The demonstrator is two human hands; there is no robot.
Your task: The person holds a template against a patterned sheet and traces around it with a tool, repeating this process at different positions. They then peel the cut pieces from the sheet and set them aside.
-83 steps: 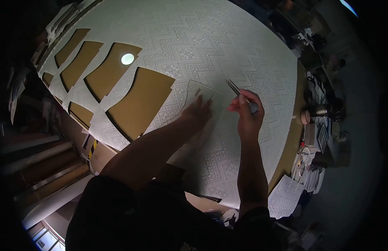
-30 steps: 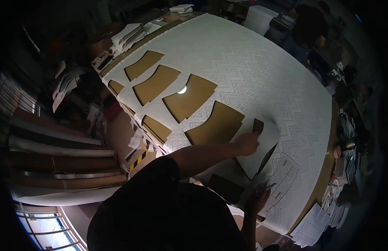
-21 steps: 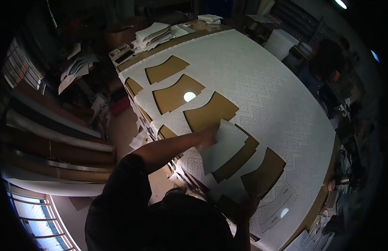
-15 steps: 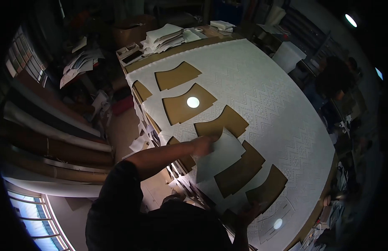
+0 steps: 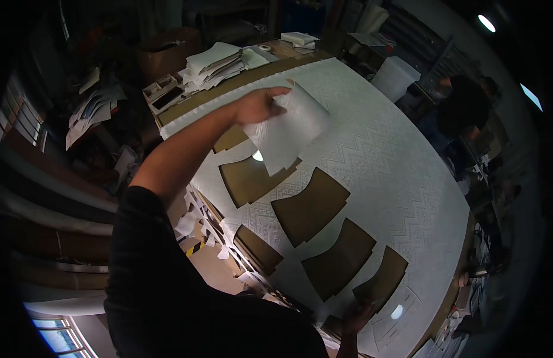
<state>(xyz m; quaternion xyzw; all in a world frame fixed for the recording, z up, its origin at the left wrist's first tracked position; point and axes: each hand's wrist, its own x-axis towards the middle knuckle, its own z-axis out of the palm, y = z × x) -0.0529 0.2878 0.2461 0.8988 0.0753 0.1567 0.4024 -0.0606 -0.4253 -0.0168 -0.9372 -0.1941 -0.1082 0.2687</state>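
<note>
My left hand is raised over the far left part of the table, fingers closed on a white cut fabric piece that hangs and curls from the grip. Beneath it spreads a white patterned fabric sheet with curved cut-out openings showing brown below, such as the middle opening. The piece partly covers another opening. At the near edge, my right hand is low beside the nearest opening; its fingers are dark and hard to make out.
A stack of white sheets lies at the table's far edge, beside a small compartment box. Fabric rolls line the left side. Another person is at the right, beyond the table. Papers and tools crowd the right edge.
My left hand has moved up and away across the table, carrying the white fabric piece from the middle openings to the far left. My right hand stays near the same place.
</note>
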